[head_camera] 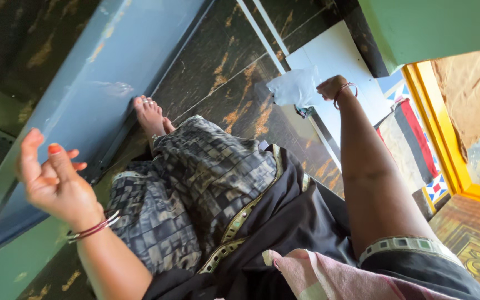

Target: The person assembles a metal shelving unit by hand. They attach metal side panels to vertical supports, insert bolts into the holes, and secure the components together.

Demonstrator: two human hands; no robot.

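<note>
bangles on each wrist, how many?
About 3: two thin red bangles on the left wrist, one red bangle on the right wrist. Blur may hide more.

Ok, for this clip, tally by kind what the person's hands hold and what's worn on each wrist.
Pale blue cloth, gripped in the right hand: 1
Red bangle on right wrist: 1
Bangle stack on left wrist: 1 (single bangles can't be counted)
Things in the left hand, open: 0
Total: 3
</note>
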